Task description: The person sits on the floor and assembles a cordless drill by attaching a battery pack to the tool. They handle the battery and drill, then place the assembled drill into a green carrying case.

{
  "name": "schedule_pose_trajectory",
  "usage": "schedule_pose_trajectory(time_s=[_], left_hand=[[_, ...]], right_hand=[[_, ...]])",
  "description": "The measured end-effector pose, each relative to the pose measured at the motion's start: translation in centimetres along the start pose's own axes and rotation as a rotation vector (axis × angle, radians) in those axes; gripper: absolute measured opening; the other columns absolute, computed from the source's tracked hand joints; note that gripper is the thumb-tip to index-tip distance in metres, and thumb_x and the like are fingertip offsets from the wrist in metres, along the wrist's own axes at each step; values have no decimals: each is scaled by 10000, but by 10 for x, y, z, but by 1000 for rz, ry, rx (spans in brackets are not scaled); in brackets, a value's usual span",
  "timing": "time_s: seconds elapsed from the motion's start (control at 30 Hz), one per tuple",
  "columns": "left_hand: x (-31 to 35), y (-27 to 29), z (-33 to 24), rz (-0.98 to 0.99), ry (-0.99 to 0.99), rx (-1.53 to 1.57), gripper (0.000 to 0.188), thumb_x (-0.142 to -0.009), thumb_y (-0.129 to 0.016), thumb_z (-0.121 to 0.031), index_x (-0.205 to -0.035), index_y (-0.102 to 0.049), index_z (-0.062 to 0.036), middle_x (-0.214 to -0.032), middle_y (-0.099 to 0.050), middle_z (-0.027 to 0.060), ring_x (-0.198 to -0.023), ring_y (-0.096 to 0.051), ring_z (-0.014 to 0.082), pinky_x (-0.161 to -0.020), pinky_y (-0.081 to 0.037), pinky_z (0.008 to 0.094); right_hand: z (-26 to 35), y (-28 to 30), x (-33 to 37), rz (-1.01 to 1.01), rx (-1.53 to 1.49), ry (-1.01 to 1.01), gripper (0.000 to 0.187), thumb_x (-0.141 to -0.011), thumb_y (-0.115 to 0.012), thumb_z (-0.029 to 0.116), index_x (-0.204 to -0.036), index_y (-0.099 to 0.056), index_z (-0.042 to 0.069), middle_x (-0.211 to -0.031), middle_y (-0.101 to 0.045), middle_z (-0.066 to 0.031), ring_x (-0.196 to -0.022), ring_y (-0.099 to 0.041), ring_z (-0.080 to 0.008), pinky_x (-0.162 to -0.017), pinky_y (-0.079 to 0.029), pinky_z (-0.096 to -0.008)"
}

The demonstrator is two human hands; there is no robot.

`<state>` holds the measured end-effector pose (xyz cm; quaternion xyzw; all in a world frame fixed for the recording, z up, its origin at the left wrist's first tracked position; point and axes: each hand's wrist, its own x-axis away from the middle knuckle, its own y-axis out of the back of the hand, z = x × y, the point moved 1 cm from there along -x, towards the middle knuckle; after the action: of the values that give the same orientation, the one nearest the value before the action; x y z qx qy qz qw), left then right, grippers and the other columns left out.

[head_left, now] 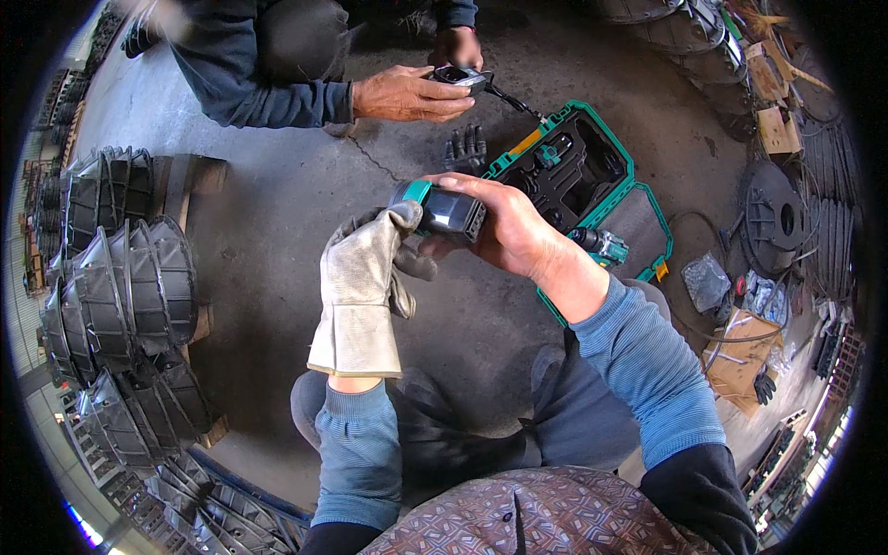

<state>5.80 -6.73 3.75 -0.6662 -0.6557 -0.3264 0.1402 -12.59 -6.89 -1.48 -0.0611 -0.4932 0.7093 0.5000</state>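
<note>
Between my two hands is a black battery pack (453, 213) with a green edge, held above the floor. My left hand (359, 268), in a pale work glove, grips its left end with fingers curled around it. My bare right hand (518, 227) is closed over the right end, its thumb along the top. Some fingertips are hidden behind the pack. Just beyond to the right lies an open green-rimmed tool case (633, 165), with a green and black cordless drill (601, 246) at its near side. A dark glove (465, 151) rests on the floor past the pack.
Opposite me, a co-worker's hands (407, 95) hold a black device (461, 79) with a cable. Dark ribbed metal parts (120, 287) are stacked at the left. Cardboard (740, 356), plastic bags (707, 281) and a round metal plate (775, 217) lie at the right.
</note>
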Motion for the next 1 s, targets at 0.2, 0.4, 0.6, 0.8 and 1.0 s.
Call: schedule_pose_trajectory(time_s=[0.2, 0.4, 0.6, 0.8, 1.0], left_hand=[[10, -8, -5, -60, 105, 115, 419, -935, -761, -368, -1060, -730, 30, -904, -753, 152, -549, -717, 229, -377, -456, 311], [1, -6, 5, 0, -38, 7, 407, -920, -775, -371, -1089, -755, -1, -864, -753, 130, -538, -703, 216, -362, -436, 304], [18, -10, -15, -151, 121, 99, 458, -895, -800, -369, -1147, -733, 8, -889, -754, 144, -473, -662, 240, -324, -413, 318], [23, -7, -17, -157, 97, 167, 483, -878, -815, -343, -1171, -706, 25, -889, -752, 169, -428, -634, 259, -301, -401, 330], [24, -9, -21, -156, 113, 134, 485, -885, -777, -348, -1167, -698, 39, -881, -761, 201, -379, -580, 243, -311, -397, 327]], right_hand=[[5, -5, 2, -72, 146, -105, 379, -1065, -515, 362, -1220, -646, 41, -1005, -730, -145, -797, -724, -268, -661, -555, -358], [-4, -4, 1, -110, 14, -200, 373, -1048, -537, 385, -1173, -639, 49, -959, -708, -117, -746, -700, -256, -599, -535, -345], [-3, 6, -2, -129, -145, -205, 357, -1056, -513, 367, -1164, -624, 45, -948, -694, -125, -703, -658, -256, -590, -535, -362], [5, 14, -6, -184, -203, -139, 357, -1062, -517, 373, -1160, -619, 45, -962, -704, -166, -713, -660, -255, -597, -538, -356], [24, 26, -20, -508, -255, 101, 338, -1013, -656, 325, -1172, -597, 32, -998, -725, -152, -878, -724, -287, -711, -615, -383]])
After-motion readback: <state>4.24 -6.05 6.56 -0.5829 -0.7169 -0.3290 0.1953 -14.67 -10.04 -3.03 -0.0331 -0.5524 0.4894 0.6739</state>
